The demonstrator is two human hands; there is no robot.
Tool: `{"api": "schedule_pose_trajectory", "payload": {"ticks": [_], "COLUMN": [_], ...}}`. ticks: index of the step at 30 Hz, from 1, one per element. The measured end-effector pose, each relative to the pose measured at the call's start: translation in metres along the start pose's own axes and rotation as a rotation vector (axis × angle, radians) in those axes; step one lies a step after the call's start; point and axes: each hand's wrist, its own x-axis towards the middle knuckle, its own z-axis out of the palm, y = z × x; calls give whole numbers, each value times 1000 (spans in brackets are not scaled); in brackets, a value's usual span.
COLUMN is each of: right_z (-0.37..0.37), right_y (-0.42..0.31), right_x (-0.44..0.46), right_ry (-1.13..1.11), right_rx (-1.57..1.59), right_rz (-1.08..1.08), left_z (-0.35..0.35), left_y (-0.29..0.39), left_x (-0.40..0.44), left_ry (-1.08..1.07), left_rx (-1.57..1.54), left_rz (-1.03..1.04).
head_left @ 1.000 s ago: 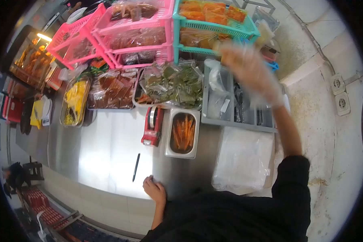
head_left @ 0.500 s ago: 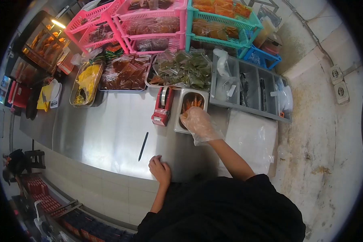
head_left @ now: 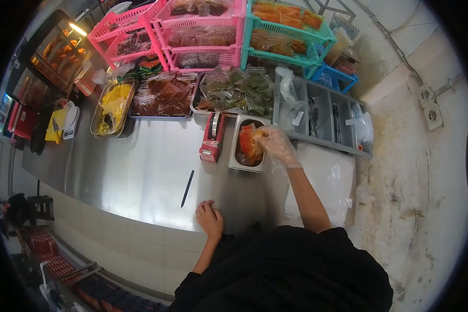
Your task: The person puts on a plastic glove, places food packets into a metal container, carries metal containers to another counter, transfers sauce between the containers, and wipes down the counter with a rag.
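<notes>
My right hand [head_left: 276,144], in a clear plastic glove, is closed on an orange-red packet [head_left: 249,141] at the right side of a small steel container [head_left: 233,156]. The packet looks like thin plastic with something orange-red inside; its exact contents are hard to make out. Part of it lies over the container's dark interior. My bare left hand [head_left: 209,218] rests at the counter's front edge, fingers loosely apart and holding nothing. A red tape dispenser [head_left: 211,138] stands just left of the container. Farther left, a black pen [head_left: 187,189] lies on the steel counter [head_left: 135,166].
Behind stand trays of brown packets [head_left: 166,93], green packets [head_left: 239,91] and yellow food [head_left: 114,101]. Pink baskets [head_left: 200,47] and teal baskets [head_left: 288,31] rise at the back. A grey divided bin [head_left: 322,112] and white plastic sheets [head_left: 322,177] are at right, beside the wall.
My right hand has moved up and to the right from inside the container, and the orange-red packet now shows in its fingers. My left hand stays at the counter edge.
</notes>
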Motion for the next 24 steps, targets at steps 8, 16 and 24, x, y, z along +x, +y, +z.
{"api": "schedule_pose_trajectory", "payload": {"ticks": [8, 16, 24], "right_z": [14, 17, 18], "right_y": [68, 68, 66], "right_x": [13, 3, -4], "right_ry": [40, 107, 292], "right_rx": [409, 889, 682], "right_rz": [89, 35, 111], "left_z": [-1, -2, 2], "left_y": [0, 1, -1], "left_x": [1, 1, -1], "left_ry": [-8, -6, -12], "left_rx": [-16, -15, 7], "left_rz": [-9, -6, -13]}}
